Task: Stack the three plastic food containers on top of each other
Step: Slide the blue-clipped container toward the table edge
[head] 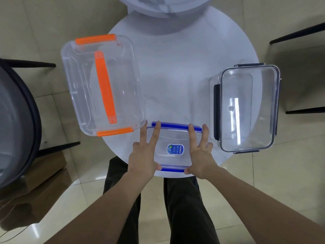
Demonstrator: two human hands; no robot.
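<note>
Three clear plastic containers sit apart on a round white table (175, 59). The largest, with orange clips and an orange handle (103, 85), is at the left. A medium one with dark clips (246, 108) is at the right. The smallest, with blue clips and a blue label (174, 138), lies at the near edge. My left hand (144, 154) grips its left side and my right hand (200, 152) its right side, thumbs on the near clip, fingers reaching the far clip.
A dark round chair (21, 124) stands at the left, with a cardboard box (44, 182) beneath it. Dark chair legs (299, 34) show at the right. A white rounded object (163, 6) sits at the table's far edge. My legs are below the table.
</note>
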